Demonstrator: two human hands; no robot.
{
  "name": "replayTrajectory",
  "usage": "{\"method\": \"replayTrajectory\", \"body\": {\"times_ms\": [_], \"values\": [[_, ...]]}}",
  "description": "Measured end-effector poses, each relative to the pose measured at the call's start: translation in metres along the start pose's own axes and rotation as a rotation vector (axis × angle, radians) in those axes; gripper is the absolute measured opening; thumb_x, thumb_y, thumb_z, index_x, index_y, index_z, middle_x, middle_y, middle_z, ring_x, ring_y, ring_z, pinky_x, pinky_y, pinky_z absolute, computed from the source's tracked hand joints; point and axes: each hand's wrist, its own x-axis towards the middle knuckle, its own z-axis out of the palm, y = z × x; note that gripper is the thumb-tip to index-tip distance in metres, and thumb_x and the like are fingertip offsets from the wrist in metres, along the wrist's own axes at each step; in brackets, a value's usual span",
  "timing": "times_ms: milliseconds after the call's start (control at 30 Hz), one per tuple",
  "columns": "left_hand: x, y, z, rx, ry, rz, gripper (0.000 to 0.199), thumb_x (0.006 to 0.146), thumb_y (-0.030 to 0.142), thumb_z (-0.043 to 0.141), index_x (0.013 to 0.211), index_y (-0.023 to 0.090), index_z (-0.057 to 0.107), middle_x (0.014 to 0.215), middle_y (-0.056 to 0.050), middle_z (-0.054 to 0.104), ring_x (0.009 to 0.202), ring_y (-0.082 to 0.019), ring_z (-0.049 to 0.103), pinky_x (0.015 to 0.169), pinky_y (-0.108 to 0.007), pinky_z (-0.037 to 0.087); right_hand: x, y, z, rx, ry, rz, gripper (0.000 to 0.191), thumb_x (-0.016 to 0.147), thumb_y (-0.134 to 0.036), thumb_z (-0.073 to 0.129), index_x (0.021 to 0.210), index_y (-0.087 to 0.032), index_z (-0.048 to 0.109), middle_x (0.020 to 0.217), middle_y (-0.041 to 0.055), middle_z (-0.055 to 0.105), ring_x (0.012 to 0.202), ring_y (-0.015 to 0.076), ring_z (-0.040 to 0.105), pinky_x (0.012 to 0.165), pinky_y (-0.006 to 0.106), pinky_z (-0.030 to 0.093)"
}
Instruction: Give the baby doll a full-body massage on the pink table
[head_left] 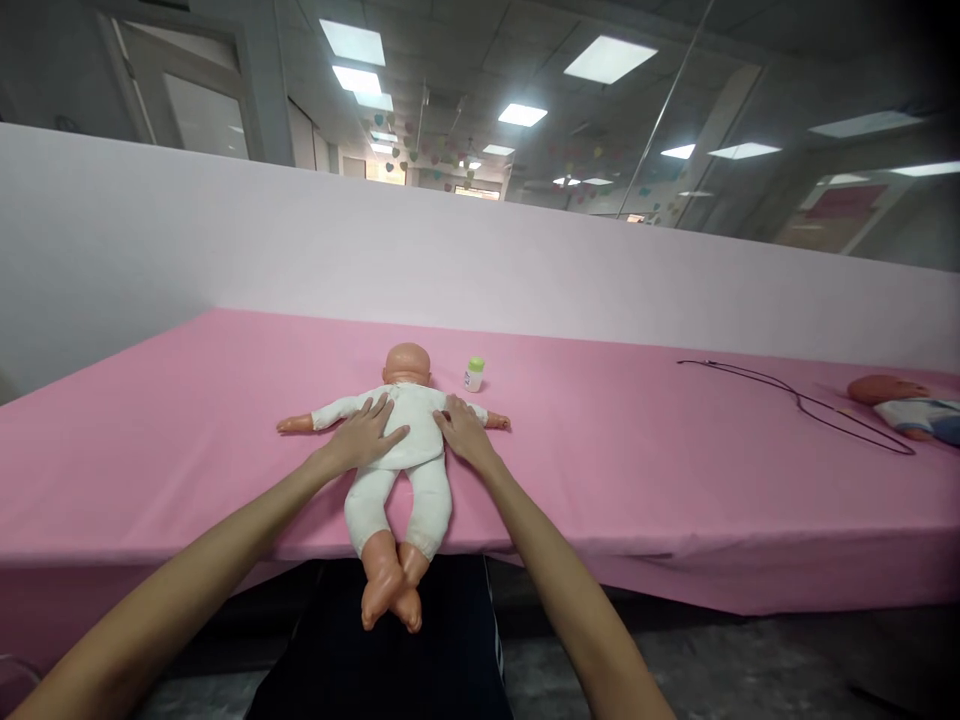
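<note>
A baby doll [416,425] with a white cloth body lies face down on the pink-covered table [600,440]. Its head points away from me, its arms stretch out sideways, and its crossed feet hang past the front edge. My left hand [365,437] rests with fingers spread on the left side of the doll's back. On the other side, my right hand [462,430] lies against the doll's right flank near the shoulder, fingers extended. Just beyond that hand stands a small bottle [474,375] with a green cap.
Farther right, a thin dark cord [799,395] lies looped on the cloth. A second doll [911,405] in white and blue lies at the right edge. A low white wall [420,250] runs behind the table, with glass above it.
</note>
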Motion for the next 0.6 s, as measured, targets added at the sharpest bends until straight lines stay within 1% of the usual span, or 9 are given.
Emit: {"method": "replayTrajectory", "body": {"times_ms": [67, 100, 167, 233, 300, 367, 467, 533, 600], "values": [[0.004, 0.008, -0.009, 0.114, -0.072, -0.012, 0.081, 0.092, 0.065, 0.057, 0.15, 0.01, 0.05, 0.163, -0.023, 0.04, 0.153, -0.045, 0.029, 0.123, -0.057, 0.022, -0.002, 0.002, -0.01, -0.029, -0.006, -0.004, 0.042, 0.106, -0.046, 0.044, 0.126, -0.014, 0.063, 0.133, 0.018, 0.067, 0.122, 0.029, 0.061, 0.108, 0.041, 0.042], [0.007, 0.014, -0.014, 0.157, -0.078, -0.003, 0.078, 0.091, 0.063, 0.059, 0.146, 0.008, 0.053, 0.16, -0.025, 0.043, 0.15, -0.047, 0.035, 0.121, -0.058, 0.024, -0.001, 0.003, -0.016, -0.044, -0.009, -0.008, 0.039, 0.106, -0.045, 0.045, 0.121, -0.015, 0.065, 0.125, 0.0158, 0.07, 0.113, 0.0274, 0.064, 0.102, 0.038, 0.045], [0.018, 0.029, -0.02, 0.133, -0.019, 0.064, 0.068, 0.093, 0.058, 0.06, 0.139, 0.008, 0.06, 0.155, -0.025, 0.051, 0.14, -0.046, 0.049, 0.118, -0.057, 0.032, 0.007, 0.003, -0.028, -0.074, 0.008, -0.007, 0.036, 0.107, -0.042, 0.043, 0.118, -0.016, 0.066, 0.118, 0.0129, 0.072, 0.104, 0.0254, 0.066, 0.094, 0.035, 0.047], [0.035, 0.046, -0.021, -0.054, 0.055, 0.163, 0.058, 0.096, 0.057, 0.056, 0.134, 0.014, 0.065, 0.148, -0.018, 0.059, 0.133, -0.042, 0.057, 0.116, -0.053, 0.037, 0.021, 0.007, -0.04, -0.112, 0.06, 0.021, 0.037, 0.107, -0.04, 0.042, 0.123, -0.016, 0.065, 0.121, 0.0143, 0.072, 0.108, 0.0272, 0.066, 0.094, 0.036, 0.047], [0.059, 0.061, -0.014, -0.378, 0.064, 0.192, 0.055, 0.098, 0.06, 0.054, 0.13, 0.017, 0.068, 0.142, -0.013, 0.065, 0.133, -0.037, 0.057, 0.118, -0.048, 0.038, 0.038, 0.015, -0.05, -0.14, 0.095, 0.059, 0.039, 0.106, -0.038, 0.045, 0.129, -0.014, 0.064, 0.126, 0.0173, 0.071, 0.114, 0.031, 0.065, 0.096, 0.039, 0.048], [0.087, 0.073, -0.001, -0.772, -0.013, 0.093, 0.062, 0.099, 0.064, 0.05, 0.131, 0.014, 0.066, 0.144, -0.016, 0.063, 0.139, -0.033, 0.054, 0.12, -0.043, 0.038, 0.053, 0.03, -0.054, -0.151, 0.112, 0.077, 0.041, 0.105, -0.035, 0.046, 0.135, -0.012, 0.062, 0.129, 0.0187, 0.07, 0.118, 0.0328, 0.065, 0.099, 0.042, 0.049], [0.131, 0.087, 0.022, -1.25, -0.159, -0.167, 0.078, 0.103, 0.068, 0.032, 0.148, 0.007, 0.05, 0.159, -0.024, 0.045, 0.148, -0.027, 0.045, 0.119, -0.035, 0.04, 0.07, 0.057, -0.052, -0.155, 0.167, 0.047, 0.047, 0.102, -0.028, 0.044, 0.146, -0.012, 0.053, 0.146, 0.0191, 0.06, 0.135, 0.0315, 0.056, 0.111, 0.045, 0.045], [0.156, 0.095, 0.037, -1.376, -0.201, -0.304, 0.088, 0.102, 0.072, 0.019, 0.153, 0.003, 0.04, 0.164, -0.026, 0.037, 0.152, -0.026, 0.04, 0.119, -0.031, 0.039, 0.078, 0.074, -0.047, -0.169, 0.192, 0.025, 0.055, 0.101, -0.024, 0.042, 0.153, -0.01, 0.044, 0.16, 0.0194, 0.045, 0.149, 0.0299, 0.042, 0.121, 0.047, 0.036], [0.177, 0.101, 0.05, -1.4, -0.189, -0.381, 0.095, 0.1, 0.075, 0.009, 0.155, 0.002, 0.036, 0.166, -0.027, 0.031, 0.155, -0.026, 0.034, 0.121, -0.031, 0.036, 0.086, 0.087, -0.043, -0.189, 0.186, 0.001, 0.06, 0.1, -0.022, 0.039, 0.157, -0.005, 0.036, 0.167, 0.0204, 0.034, 0.156, 0.0285, 0.03, 0.126, 0.048, 0.028]]}}
